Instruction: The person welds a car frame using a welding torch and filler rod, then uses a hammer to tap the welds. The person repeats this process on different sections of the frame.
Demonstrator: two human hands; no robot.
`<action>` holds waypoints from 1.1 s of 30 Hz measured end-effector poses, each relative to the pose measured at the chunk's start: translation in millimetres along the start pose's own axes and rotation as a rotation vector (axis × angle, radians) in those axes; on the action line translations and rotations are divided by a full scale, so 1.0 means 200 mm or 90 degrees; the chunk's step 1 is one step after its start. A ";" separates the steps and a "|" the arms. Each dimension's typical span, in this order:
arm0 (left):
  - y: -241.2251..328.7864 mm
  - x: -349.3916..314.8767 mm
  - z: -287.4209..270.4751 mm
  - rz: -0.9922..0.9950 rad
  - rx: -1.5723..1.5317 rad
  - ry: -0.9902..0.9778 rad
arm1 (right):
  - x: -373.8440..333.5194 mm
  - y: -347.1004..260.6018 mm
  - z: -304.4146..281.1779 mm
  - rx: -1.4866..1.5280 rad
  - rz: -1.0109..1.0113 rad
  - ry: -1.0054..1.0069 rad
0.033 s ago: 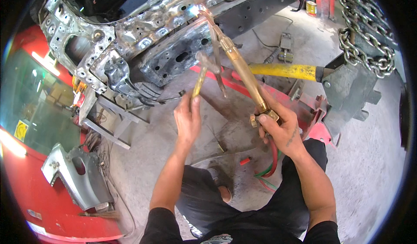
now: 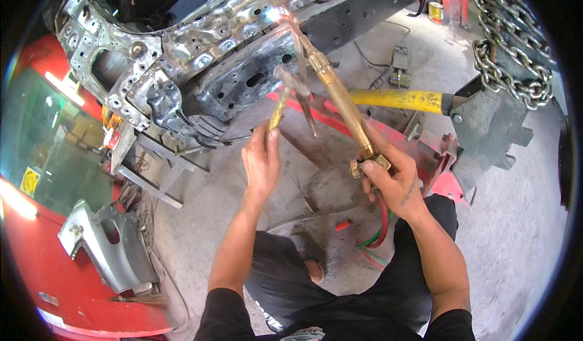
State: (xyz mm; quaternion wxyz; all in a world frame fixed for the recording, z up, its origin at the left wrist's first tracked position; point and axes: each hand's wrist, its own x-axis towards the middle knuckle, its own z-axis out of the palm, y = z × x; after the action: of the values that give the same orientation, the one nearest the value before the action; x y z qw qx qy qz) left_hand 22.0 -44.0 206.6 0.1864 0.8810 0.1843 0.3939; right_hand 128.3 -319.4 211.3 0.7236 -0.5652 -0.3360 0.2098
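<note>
My left hand is closed on the yellow handle of a hammer, its blurred head and long pointed end held below the metal rail. In my right hand is a brass gas torch, thumb and fingers wrapped around its valve end. Its bent tip reaches up to the bare metal vehicle frame, where a bright spot glows. Red and green hoses run down from the torch beneath my right hand. The hammer head overlaps the torch neck in view; whether they touch I cannot tell.
On the right, heavy chains hang by a grey steel post. A yellow bar and red steel beam cross the floor ahead. At left are a metal stand, a silver fender and a red car panel.
The hammer has shifted slightly upward with a small tilt of my left hand. The torch and my right hand hold practically the same place.
</note>
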 end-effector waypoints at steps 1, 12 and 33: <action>0.01 0.06 0.00 0.019 0.017 0.007 | -0.01 0.00 -0.01 -0.004 -0.006 0.000; 0.21 0.48 -0.09 0.112 0.198 0.039 | -0.04 -0.04 -0.09 -0.007 -0.052 -0.019; 0.17 0.70 -0.15 0.128 0.286 -0.005 | -0.07 -0.04 -0.11 0.033 -0.107 -0.005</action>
State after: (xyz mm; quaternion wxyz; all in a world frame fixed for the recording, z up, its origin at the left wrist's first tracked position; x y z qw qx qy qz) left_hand 91.8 -2.0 329.5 -0.0535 0.9157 0.1781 0.3563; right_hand 135.1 -346.1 212.3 0.7518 -0.5153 -0.3794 0.1591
